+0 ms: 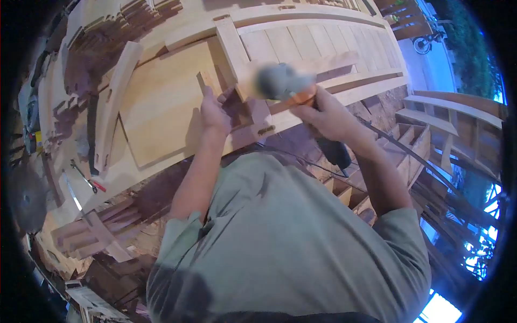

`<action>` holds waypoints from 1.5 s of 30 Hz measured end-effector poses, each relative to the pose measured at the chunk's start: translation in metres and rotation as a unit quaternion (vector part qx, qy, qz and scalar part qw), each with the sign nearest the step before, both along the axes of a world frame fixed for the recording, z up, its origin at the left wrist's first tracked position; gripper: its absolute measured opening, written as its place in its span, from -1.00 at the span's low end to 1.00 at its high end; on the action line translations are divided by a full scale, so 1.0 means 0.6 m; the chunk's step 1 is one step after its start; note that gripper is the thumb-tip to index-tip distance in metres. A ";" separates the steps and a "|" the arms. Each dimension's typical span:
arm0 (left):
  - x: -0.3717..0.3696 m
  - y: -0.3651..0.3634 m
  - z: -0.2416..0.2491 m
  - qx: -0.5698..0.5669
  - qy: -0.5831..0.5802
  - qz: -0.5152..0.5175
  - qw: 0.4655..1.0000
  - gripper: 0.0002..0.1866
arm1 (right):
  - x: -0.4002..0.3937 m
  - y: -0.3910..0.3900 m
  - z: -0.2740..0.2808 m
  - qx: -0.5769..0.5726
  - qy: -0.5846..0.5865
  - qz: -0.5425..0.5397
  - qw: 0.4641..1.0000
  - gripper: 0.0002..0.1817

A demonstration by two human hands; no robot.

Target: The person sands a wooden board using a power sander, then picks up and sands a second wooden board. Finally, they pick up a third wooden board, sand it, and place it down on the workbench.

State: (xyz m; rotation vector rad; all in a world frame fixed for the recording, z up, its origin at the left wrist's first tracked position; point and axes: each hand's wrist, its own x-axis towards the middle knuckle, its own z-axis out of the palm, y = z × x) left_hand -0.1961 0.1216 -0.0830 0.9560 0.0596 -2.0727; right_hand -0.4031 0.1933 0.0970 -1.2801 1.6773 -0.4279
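In my right hand (329, 116), fingers wrapped round its orange body, is an angle grinder (300, 97). The tool's head is blurred and sits over the wooden panel's near frame. My left hand (215, 114) is to the left of it, with a short wooden block (210, 82) between the thumb and fingers. Under the left hand lies a flat, light wooden panel (161, 102). A wooden crosspiece (231, 46) runs between that panel and a slatted section (301, 43) at the upper right.
A curved wooden piece (116, 102) lies along the panel's left side. Red-handled pliers (89, 177) rest at the left. Stacked cut wood (102, 19) fills the upper left. On the right are wooden box compartments (406, 145) and a wooden frame (447, 118).
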 end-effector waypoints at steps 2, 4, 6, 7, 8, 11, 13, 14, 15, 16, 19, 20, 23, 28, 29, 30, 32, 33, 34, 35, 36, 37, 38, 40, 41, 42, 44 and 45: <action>0.004 -0.004 -0.030 -0.006 0.018 -0.017 1.000 -0.19 | 0.031 -0.004 0.008 0.000 -0.010 0.016 1.000 -0.60; 0.011 -0.006 -0.056 -0.015 0.035 -0.034 0.999 -0.20 | 0.050 -0.008 0.010 0.047 0.057 0.036 0.997 -0.54; 0.015 -0.007 -0.072 -0.032 0.084 -0.043 0.995 -0.19 | 0.047 -0.007 -0.018 0.021 0.029 0.044 0.998 -0.48; 0.016 -0.009 -0.081 -0.031 0.088 -0.046 0.995 -0.19 | 0.048 -0.007 -0.018 0.011 0.032 0.058 0.998 -0.48; 0.017 -0.011 -0.090 -0.029 0.082 -0.035 0.996 -0.19 | 0.049 -0.009 -0.017 0.001 0.035 0.072 0.997 -0.47; 0.023 -0.014 -0.101 -0.021 0.059 -0.003 0.998 -0.19 | 0.050 -0.012 -0.005 -0.007 0.087 0.096 0.992 -0.46; 0.019 -0.010 -0.084 -0.020 0.049 0.005 0.999 -0.19 | 0.037 -0.008 -0.015 -0.007 0.091 0.072 0.993 -0.48; 0.012 0.000 -0.023 -0.027 0.010 0.002 1.000 -0.20 | 0.028 -0.007 -0.018 -0.007 0.094 0.052 0.994 -0.49; 0.007 0.005 0.010 -0.034 -0.029 -0.001 0.999 -0.21 | 0.018 -0.009 -0.012 -0.007 0.093 0.050 0.994 -0.49; 0.004 0.004 0.010 -0.033 -0.030 -0.002 0.999 -0.21 | 0.005 -0.012 -0.002 -0.012 0.060 0.046 0.997 -0.51; -0.004 0.001 0.004 -0.004 -0.038 0.026 0.999 -0.20 | -0.037 -0.013 0.010 -0.003 0.048 0.010 0.999 -0.53; -0.004 0.001 -0.004 -0.038 -0.069 0.006 0.997 -0.22 | -0.052 -0.013 0.011 0.009 0.071 -0.018 0.997 -0.54; -0.016 -0.009 -0.013 -0.137 -0.203 -0.045 0.968 -0.29 | -0.079 -0.023 0.022 0.041 0.079 -0.037 0.995 -0.56; -0.030 -0.002 0.076 -0.469 -0.677 -0.189 0.535 -0.46 | -0.120 -0.024 0.001 0.072 0.054 -0.090 0.992 -0.60; -0.034 0.001 0.085 -0.520 -0.720 -0.211 0.409 -0.46 | -0.133 -0.022 -0.018 0.012 0.035 -0.055 0.998 -0.60; -0.042 -0.002 0.092 -0.483 -0.690 -0.227 0.489 -0.44 | -0.149 -0.023 -0.024 -0.050 0.024 -0.017 0.998 -0.60; -0.065 -0.006 0.109 -0.467 -0.640 -0.234 0.563 -0.42 | -0.152 -0.018 -0.017 -0.014 0.046 -0.060 0.997 -0.62; -0.075 -0.005 0.122 -0.414 -0.645 -0.239 0.596 -0.41 | -0.167 -0.017 -0.021 -0.029 0.058 -0.073 0.995 -0.62; -0.081 -0.006 0.128 -0.351 -0.652 -0.247 0.625 -0.39 | -0.175 -0.017 -0.034 -0.043 0.076 -0.070 0.994 -0.61; -0.085 -0.005 0.122 -0.354 -0.654 -0.245 0.622 -0.39 | -0.170 -0.018 -0.039 -0.052 0.086 -0.060 0.993 -0.60; -0.081 -0.001 0.108 -0.351 -0.648 -0.240 0.632 -0.39 | -0.171 -0.019 -0.038 -0.052 0.078 -0.057 0.994 -0.60; -0.072 0.002 0.098 -0.344 -0.644 -0.237 0.641 -0.39 | -0.178 -0.022 -0.031 -0.035 0.080 -0.050 0.995 -0.59; -0.069 0.002 0.096 -0.335 -0.653 -0.240 0.636 -0.39 | -0.185 -0.028 -0.021 -0.017 0.081 -0.042 0.996 -0.58; -0.075 -0.002 0.109 -0.361 -0.651 -0.229 0.628 -0.39 | -0.207 -0.030 -0.016 0.044 0.053 -0.067 0.995 -0.57; -0.075 -0.002 0.102 -0.358 -0.653 -0.231 0.626 -0.39 | -0.221 -0.026 -0.026 0.005 0.065 -0.069 0.995 -0.58; -0.074 -0.006 0.093 -0.369 -0.652 -0.227 0.622 -0.40 | -0.236 -0.027 -0.032 -0.034 0.077 -0.071 0.994 -0.59; -0.071 -0.005 0.083 -0.382 -0.651 -0.222 0.617 -0.40 | -0.258 -0.026 -0.034 0.016 0.090 -0.073 0.993 -0.58; -0.069 -0.004 0.079 -0.384 -0.652 -0.222 0.615 -0.40 | -0.270 -0.025 -0.040 -0.005 0.057 -0.081 0.995 -0.56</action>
